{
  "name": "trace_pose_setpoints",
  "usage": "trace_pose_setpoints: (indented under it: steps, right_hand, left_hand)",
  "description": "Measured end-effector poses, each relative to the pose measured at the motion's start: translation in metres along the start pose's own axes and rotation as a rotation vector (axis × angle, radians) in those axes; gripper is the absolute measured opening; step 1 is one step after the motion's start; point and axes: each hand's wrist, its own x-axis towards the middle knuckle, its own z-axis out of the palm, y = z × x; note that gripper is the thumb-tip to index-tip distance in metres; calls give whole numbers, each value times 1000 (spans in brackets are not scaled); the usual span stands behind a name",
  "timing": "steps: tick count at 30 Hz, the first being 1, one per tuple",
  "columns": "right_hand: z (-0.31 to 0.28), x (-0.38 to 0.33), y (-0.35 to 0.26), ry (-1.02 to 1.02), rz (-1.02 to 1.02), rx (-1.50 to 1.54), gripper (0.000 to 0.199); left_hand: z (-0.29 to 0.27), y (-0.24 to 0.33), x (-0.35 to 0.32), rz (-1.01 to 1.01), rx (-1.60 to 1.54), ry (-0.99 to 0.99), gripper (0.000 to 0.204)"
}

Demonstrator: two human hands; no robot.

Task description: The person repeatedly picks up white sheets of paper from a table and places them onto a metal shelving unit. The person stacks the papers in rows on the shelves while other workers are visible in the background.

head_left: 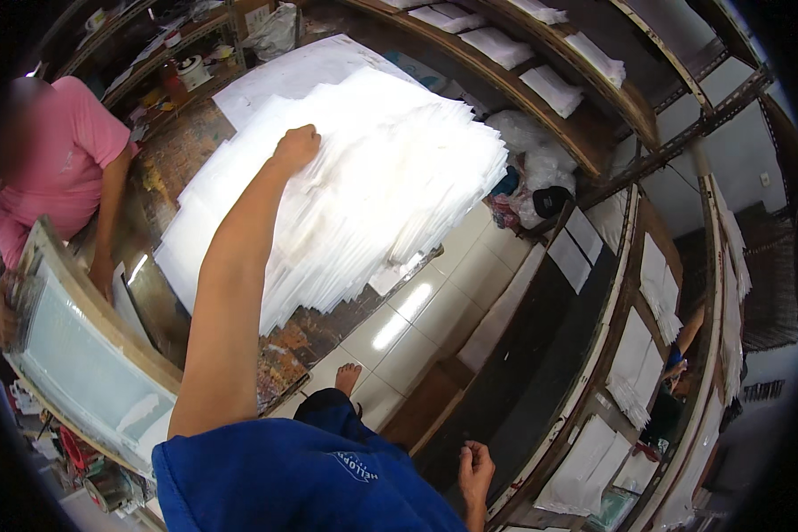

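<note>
Your left hand (295, 147), closed in a fist, rests on the far upper edge of the white sheet stack (363, 195), which slopes lengthwise down the bench (288, 346) toward you.

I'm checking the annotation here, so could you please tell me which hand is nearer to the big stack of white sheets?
Left. The left hand rests closed on the stack of white sheets; the right hand hangs low, away from it.

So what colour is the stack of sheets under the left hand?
White, a fanned stack of sheets with the left hand closed on its top; the head view shows it.
</note>
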Motion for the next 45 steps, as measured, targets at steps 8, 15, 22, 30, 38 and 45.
trace_pose_setpoints:
  steps: [8,15,22,30,38,45]
  right_hand:
    - [13,19,-40,-32,-110,64,17]
    - [13,85,-115,-73,-307,264,24]
    - [-22,67,-154,7,-658,460,34]
    - [-49,4,-57,86,-372,314,18]
    - [-192,-121,117,639,-11,225,18]
    - [-279,-283,270,1046,373,584,16]
  left_hand:
    - [7,-28,44,191,190,97,29]
    - [-68,128,-159,530,-370,-225,14]
    - [-20,227,-360,1065,-247,-492,7]
    - [20,252,-485,1300,-212,-751,18]
    - [9,273,-554,1479,-623,-1080,47]
    - [90,194,-562,1139,-255,-939,33]
